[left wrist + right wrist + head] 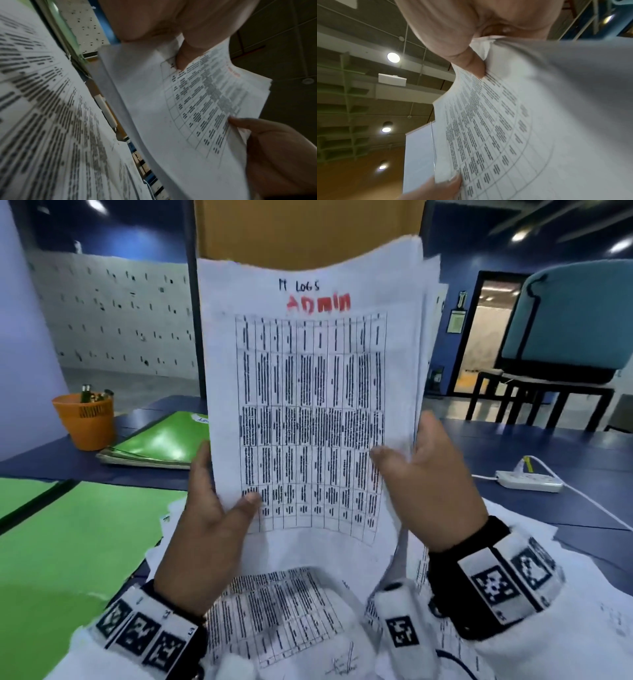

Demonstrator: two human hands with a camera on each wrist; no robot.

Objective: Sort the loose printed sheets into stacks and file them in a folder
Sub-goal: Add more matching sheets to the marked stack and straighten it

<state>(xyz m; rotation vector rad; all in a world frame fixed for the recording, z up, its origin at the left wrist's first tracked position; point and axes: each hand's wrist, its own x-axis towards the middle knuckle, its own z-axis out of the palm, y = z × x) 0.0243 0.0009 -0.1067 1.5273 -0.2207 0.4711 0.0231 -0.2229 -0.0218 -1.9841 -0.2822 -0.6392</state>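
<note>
The person holds a bundle of sheets upright above the table. The left hand pinches its lower left edge, the right hand grasps the right edge. More sheets lie below, beside a green folder.

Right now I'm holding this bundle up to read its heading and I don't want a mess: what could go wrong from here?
1. The bundle of sheets is fanned along its right edge; the right hand has only its thumb on the front, so back pages might slip out.
2. The left hand pinches just the lower corner, and the paper already bows.
3. Anything dropped would land on the loose sheets below and could mix with them.
</note>
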